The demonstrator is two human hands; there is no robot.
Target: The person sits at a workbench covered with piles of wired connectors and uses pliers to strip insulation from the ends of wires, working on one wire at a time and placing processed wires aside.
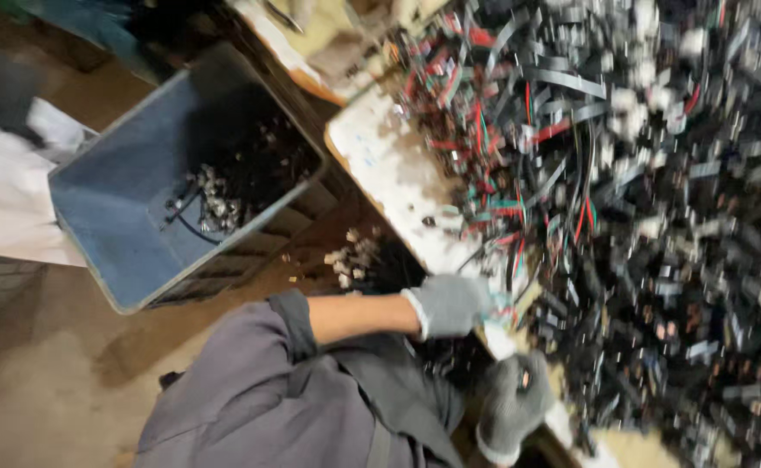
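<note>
From where I watch, the biggest thing is the heap of cables and connectors (pixel 640 225), a blurred tangle of black, grey, red and green that spreads over the desk (pixel 389 165) beyond and to the right of both hands. Off to the left of the hands, well apart from them, a blue bin (pixel 129 199) stands tilted on the floor (pixel 42 381) with a small clump of metal-ended cable pieces (pixel 211 204) inside. A few loose pale bits (pixel 350 256) lie just beyond my left forearm. My left hand (pixel 454 303), in a grey glove, sits at the near edge of the heap with its fingers curled among the wires; I cannot tell what it grips. My right hand (pixel 514 400), also gloved, is clenched against the heap's near edge.
</note>
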